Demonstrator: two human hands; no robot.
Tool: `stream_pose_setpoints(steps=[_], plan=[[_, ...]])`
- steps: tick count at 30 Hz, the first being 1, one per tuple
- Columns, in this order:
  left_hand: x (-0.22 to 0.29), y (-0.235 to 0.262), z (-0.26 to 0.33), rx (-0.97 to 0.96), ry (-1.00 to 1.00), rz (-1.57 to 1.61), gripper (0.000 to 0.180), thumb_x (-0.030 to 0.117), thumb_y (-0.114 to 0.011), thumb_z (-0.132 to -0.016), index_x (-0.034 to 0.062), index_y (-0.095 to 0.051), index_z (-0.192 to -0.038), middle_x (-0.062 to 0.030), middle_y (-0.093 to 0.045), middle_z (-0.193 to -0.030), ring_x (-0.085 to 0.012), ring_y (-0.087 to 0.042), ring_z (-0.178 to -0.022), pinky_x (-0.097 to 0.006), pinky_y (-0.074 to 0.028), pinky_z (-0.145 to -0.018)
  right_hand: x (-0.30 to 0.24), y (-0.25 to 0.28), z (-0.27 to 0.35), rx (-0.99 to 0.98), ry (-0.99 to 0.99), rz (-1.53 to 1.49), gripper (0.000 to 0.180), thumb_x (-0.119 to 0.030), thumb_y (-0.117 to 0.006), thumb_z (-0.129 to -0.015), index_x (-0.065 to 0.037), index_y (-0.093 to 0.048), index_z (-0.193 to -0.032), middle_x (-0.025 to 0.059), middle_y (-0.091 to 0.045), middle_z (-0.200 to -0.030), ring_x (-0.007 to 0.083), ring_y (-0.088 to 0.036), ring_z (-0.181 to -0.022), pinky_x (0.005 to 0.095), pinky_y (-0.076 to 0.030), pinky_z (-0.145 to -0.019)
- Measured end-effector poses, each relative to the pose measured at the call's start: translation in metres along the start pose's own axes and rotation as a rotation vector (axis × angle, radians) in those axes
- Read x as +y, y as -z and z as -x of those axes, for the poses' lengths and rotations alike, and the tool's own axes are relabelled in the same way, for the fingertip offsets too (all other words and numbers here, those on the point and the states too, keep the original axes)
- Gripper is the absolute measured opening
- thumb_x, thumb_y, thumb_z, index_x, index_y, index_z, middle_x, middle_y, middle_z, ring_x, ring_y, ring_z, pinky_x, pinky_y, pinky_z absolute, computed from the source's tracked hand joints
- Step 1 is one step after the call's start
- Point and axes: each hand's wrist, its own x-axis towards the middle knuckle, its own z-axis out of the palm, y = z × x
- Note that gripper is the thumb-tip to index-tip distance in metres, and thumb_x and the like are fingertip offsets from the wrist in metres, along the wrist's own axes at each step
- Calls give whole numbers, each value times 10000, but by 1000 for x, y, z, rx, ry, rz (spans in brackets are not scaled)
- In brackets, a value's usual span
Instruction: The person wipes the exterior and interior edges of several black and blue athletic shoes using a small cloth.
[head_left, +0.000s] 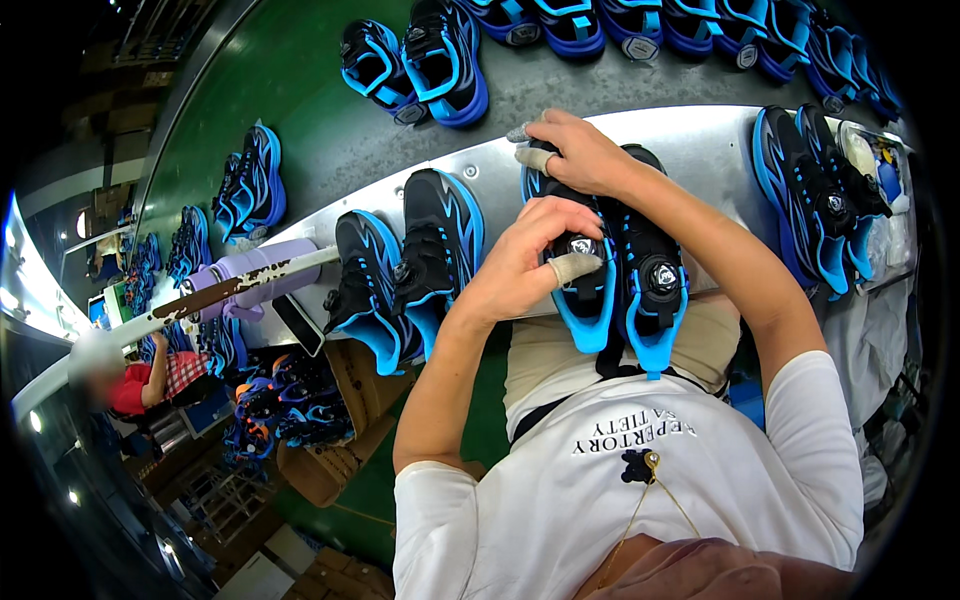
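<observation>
A pair of black sneakers with bright blue trim sits on the metal bench in front of me, heels toward me. My left hand [540, 255] is closed over the left sneaker [588, 322], its thumb and fingers at the round dial [582, 246] on the tongue. Farther off, my right hand [578, 152] grips the toe end of that same shoe, hiding most of the toe. Pale finger covers show on both hands. Beside it stands the right sneaker [648, 235] of the pair, its dial [662, 278] uncovered and touched by neither hand.
Another pair of sneakers [440, 235] stands left on the metal bench [490, 160], and one more [800, 190] right, near a tray [880, 160]. A purple bottle [265, 265] and phone [300, 325] lie left. Several shoes line the green conveyor [290, 110]; a person [150, 385] sits far left.
</observation>
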Motion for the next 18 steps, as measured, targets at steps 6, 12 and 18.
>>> stream_pose_setpoints(steps=[6, 12, 18], plan=[[18, -39, 11, 467, 179, -377, 395, 211, -803, -700, 34, -599, -989, -93, -562, -1160, -288, -473, -1150, -362, -406, -925, 3, -3, 0, 6, -3, 2, 364, -320, -617, -885, -30, -622, -1106, 174, -543, -914, 356, -552, -847, 409, -441, -737], [-11, -12, 6, 132, -53, -45, 284, 139, -736, -761, 38, -593, -984, -89, -606, -1102, -297, -441, -1251, -408, -338, -1038, 2, -3, 1, 3, -9, 8, 359, -317, -622, -882, -33, -627, -1101, 175, -546, -923, 353, -552, -856, 405, -442, -738], [1, -31, 6, 263, 43, -116, 312, 206, -762, -735, 75, -591, -961, -83, -592, -1103, -307, -408, -1290, -417, -294, -1064, 5, -4, 2, 14, -11, 5, 332, -307, -618, -873, -56, -633, -1090, 197, -563, -947, 369, -556, -909, 417, -446, -784]])
